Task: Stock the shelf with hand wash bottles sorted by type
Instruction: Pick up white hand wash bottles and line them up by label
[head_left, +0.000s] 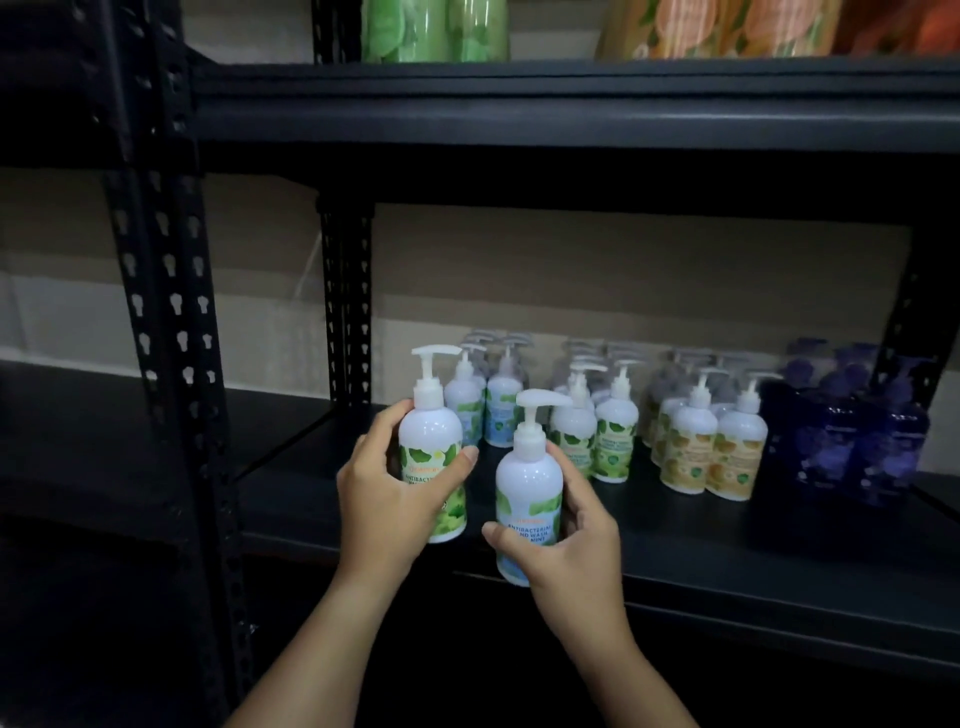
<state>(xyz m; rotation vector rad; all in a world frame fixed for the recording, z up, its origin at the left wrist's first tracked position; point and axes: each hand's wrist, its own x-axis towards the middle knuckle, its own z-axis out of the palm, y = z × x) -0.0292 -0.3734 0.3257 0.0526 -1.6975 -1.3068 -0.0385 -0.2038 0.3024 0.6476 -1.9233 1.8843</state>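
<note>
Left hand (387, 499): fingers and thumb wrapped round a white pump bottle with a green leaf label (432, 457), printed "ANTIBACTERIAL". Bottle upright, pump spout pointing to 3 o'clock, base at the front part of the black shelf board (727, 551); whether the base rests on the board cannot be told.

Right hand (566, 545): thumb across the front of a white pump bottle with a blue-green mint label (527, 499), fingers curled behind it. Label reads "ANTIBACTERIAL", "WASH", "MINT" in part. Bottle upright, spout to 3 o'clock, its base lower than the shelf's front edge, so held off the board. It lies at 4 o'clock from the green-label bottle, just beside it and not touching.

Stock on the shelf, from 9 o'clock to 3 o'clock, in files running to the back:
- Blue-label pump bottles (501, 415), two files, directly behind the held pair at 12 o'clock.
- Green-label pump bottles (615, 441), two files, at 2 o'clock from the right hand.
- Yellow-orange-label pump bottles (735, 457), two files, next along.
- Dark blue-purple pump bottles (852, 441), at the 3 o'clock end, close to the rear upright.

Rear ranks are dim and blurred; count not readable.

Fixture: black metal rack with perforated uprights (171, 322). On the tier above, at 12 o'clock, green packs (434, 28); to 1 o'clock, orange-patterned packs (727, 28), tops cut off by the frame.
</note>
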